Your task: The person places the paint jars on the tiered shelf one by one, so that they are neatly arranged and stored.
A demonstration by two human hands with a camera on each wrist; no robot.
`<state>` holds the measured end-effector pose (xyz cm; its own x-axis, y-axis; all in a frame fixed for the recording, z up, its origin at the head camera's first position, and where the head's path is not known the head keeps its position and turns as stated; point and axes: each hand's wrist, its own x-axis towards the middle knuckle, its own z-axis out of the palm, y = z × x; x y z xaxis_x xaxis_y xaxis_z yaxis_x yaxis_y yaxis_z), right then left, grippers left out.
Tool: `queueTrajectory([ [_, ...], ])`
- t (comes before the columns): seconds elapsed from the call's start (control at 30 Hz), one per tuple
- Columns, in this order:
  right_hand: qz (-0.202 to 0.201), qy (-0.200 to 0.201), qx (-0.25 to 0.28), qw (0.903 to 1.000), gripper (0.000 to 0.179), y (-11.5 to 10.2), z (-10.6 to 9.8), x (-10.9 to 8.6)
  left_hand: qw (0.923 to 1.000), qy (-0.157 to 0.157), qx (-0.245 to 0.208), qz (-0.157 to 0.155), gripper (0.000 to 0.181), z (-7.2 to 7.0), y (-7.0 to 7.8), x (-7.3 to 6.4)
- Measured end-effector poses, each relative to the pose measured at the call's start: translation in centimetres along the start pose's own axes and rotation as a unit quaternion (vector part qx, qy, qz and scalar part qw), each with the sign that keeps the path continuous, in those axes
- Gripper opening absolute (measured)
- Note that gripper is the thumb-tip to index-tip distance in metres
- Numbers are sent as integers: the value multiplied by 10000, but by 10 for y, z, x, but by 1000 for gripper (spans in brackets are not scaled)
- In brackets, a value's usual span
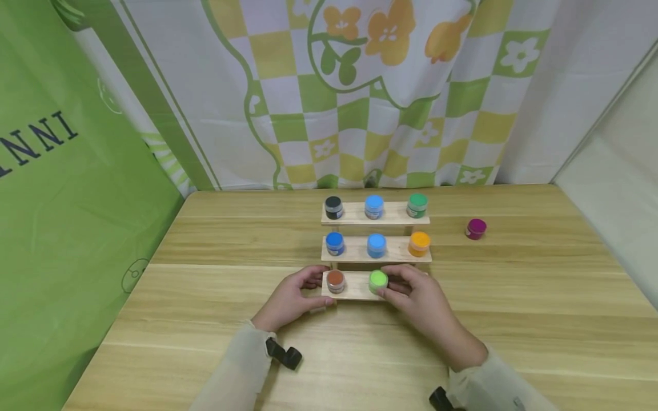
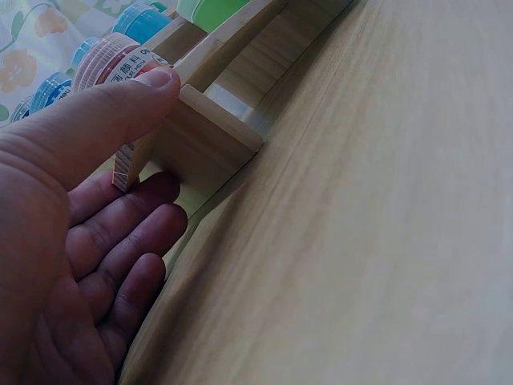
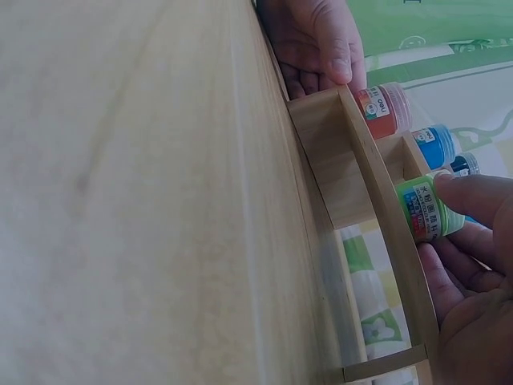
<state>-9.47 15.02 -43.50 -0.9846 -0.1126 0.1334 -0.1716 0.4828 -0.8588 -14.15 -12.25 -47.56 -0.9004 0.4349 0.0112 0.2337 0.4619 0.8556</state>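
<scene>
A three-tier wooden display rack (image 1: 356, 285) stands on the table, bearing small paint jars. My right hand (image 1: 424, 299) pinches a light green paint jar (image 1: 378, 279) between thumb and fingers at the bottom tier; in the right wrist view the jar (image 3: 422, 210) sits against the tier's board. My left hand (image 1: 293, 297) holds the left end of that tier, thumb along the front edge and fingers curled at the end, as the left wrist view shows the hand (image 2: 88, 216) from close by. A reddish-brown paint jar (image 1: 336, 281) stands just beside it.
Blue, light blue and orange jars (image 1: 419, 244) stand on the middle tier; black, light blue and green jars (image 1: 417, 206) on the top one. A purple jar (image 1: 476, 229) sits on the table (image 1: 534, 274) to the right. A patterned curtain (image 1: 354, 131) hangs behind.
</scene>
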Motion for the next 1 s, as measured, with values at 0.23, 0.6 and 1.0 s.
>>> queueTrajectory([
  [0.23,65,-25,19,10000,34,-2,-1,0,10000,-10,-40,-13,65,0,1,0],
  [0.6,7,-9,-63,10000,34,-2,0,-1,10000,-24,-47,-46,64,0,0,0],
  [1.0,-25,-21,-62,10000,33,-2,-1,-1,10000,-5,28,-31,64,1,-2,1],
])
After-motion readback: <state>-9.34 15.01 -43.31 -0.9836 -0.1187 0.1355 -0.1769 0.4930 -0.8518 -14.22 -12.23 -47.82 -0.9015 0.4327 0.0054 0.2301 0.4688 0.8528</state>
